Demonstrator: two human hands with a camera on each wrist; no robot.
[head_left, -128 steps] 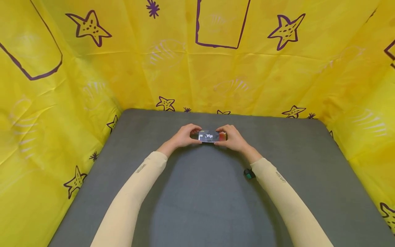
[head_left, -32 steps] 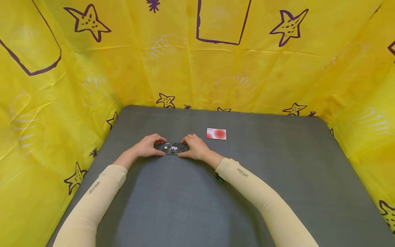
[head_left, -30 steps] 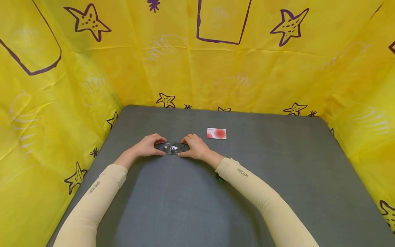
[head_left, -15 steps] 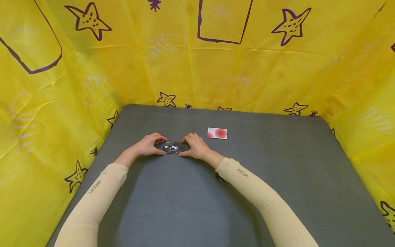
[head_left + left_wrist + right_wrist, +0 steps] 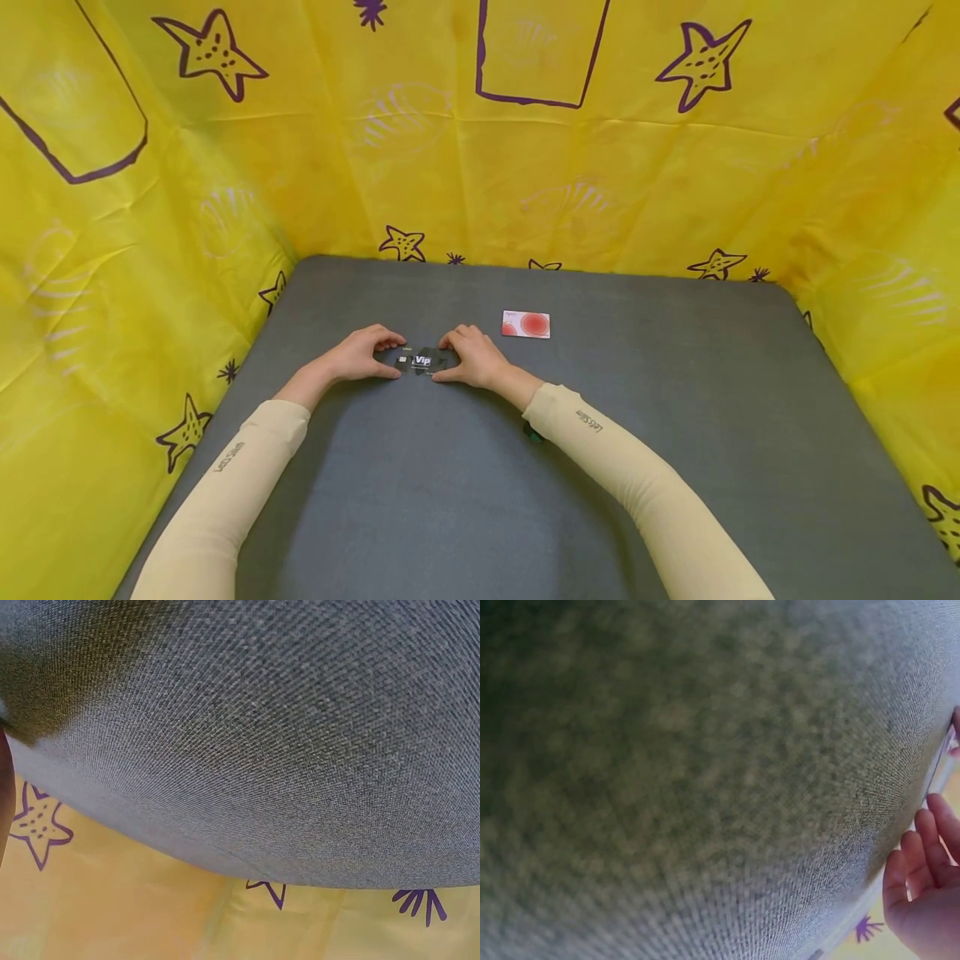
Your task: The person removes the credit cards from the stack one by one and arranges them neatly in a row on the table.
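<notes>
A black card marked "Vip" (image 5: 422, 361) lies flat on the grey table (image 5: 480, 500), left of the middle. My left hand (image 5: 390, 357) pinches its left end between curled fingers and thumb. My right hand (image 5: 448, 360) pinches its right end the same way. Both wrists rest low on the table. A white card with red circles (image 5: 526, 325) lies flat just right of my right hand, untouched. In the right wrist view, the thin card edge (image 5: 939, 771) and some curled fingers (image 5: 922, 892) show at the right border. The left wrist view shows only table fabric.
Yellow cloth walls with purple stars (image 5: 480, 167) enclose the table on the left, back and right. A small dark green object (image 5: 532, 433) peeks out beneath my right forearm. The grey surface stretches wide toward me and to the right.
Since the oldest frame both hands carried the black card left and nearer to me, leaving the red-and-white card behind. Over the last second nothing visibly moved.
</notes>
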